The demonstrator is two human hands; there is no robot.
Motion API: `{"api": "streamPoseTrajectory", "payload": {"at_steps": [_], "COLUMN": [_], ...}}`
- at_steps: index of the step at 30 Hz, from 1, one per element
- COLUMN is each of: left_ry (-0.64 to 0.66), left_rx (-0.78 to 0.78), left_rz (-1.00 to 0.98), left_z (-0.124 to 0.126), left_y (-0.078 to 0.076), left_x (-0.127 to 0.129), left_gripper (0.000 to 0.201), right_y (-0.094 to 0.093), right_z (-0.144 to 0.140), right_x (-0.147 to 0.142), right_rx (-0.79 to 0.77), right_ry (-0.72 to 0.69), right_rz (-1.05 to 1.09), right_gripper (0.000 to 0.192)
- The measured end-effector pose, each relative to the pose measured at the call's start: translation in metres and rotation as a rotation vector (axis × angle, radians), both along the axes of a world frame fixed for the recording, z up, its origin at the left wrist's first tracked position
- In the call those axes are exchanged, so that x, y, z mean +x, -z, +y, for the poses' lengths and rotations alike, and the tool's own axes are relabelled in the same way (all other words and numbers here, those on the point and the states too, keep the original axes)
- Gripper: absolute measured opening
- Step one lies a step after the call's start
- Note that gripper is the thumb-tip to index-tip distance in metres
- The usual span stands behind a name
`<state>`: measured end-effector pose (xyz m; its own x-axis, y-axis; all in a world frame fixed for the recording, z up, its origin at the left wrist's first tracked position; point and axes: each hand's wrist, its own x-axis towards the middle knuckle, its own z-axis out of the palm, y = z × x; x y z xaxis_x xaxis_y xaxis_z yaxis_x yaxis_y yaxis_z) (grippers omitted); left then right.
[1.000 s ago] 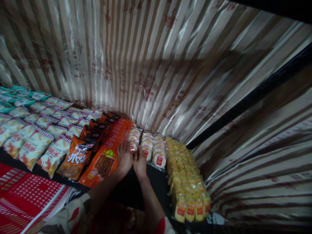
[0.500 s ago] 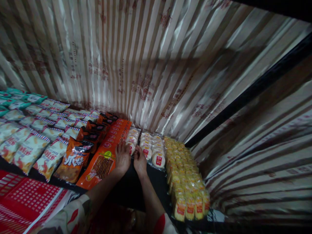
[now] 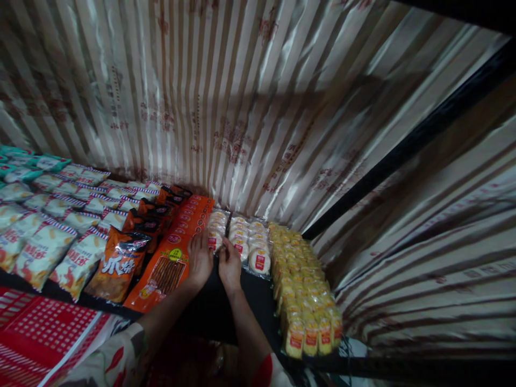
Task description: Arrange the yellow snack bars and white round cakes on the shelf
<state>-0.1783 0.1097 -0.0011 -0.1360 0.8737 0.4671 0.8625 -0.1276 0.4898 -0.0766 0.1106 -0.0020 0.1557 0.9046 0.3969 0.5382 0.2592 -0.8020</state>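
On a dark shelf, my left hand [image 3: 200,259] and my right hand [image 3: 229,264] meet side by side at the front of a row of round white cake packs [image 3: 216,229]. Both hands touch the nearest pack of that row; the fingers cover most of it. My left hand also rests against the orange flat snack packs [image 3: 177,252]. Two more rows of white cake packs with red labels [image 3: 255,244] lie just right of my right hand.
Yellow wrapped cakes [image 3: 303,290] fill the shelf's right end. Brown-orange bags [image 3: 121,258] and white chip bags [image 3: 44,242] lie to the left, teal packs [image 3: 24,161] farther back. A striped satin curtain [image 3: 226,102] hangs behind and to the right. A red-and-white checked surface [image 3: 48,333] lies at the lower left.
My hands have stayed together on the same cake pack. The camera has shifted slightly, so the shelf sits a little lower-left in view.
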Motion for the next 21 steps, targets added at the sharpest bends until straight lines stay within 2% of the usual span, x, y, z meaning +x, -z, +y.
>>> {"api": "streamPoseTrajectory", "payload": {"at_steps": [4,11,16,21], "left_ry": [0.048,0.177,0.265,0.347], "left_rx": [0.044,0.060,0.086,0.029], "left_rz": [-0.060,-0.187,-0.202,-0.207], "left_z": [-0.001,-0.009,-0.022,-0.035], "left_y": [-0.001,-0.007,-0.001,0.003], "left_x": [0.003,0.016,0.037,0.062], "left_gripper": [0.048,0.048,0.046,0.049], "right_y": [-0.001,0.000,0.001,0.009], "right_z": [-0.007,-0.026,-0.043,-0.056], "right_x": [-0.001,0.002,0.021,0.045], "right_rx": [0.014,-0.027,-0.034,0.023], "right_ry": [0.057,0.131,0.249,0.331], "right_rz": [0.048,0.292,0.269,0.161], "right_gripper": [0.038,0.043,0.046,0.045]}}
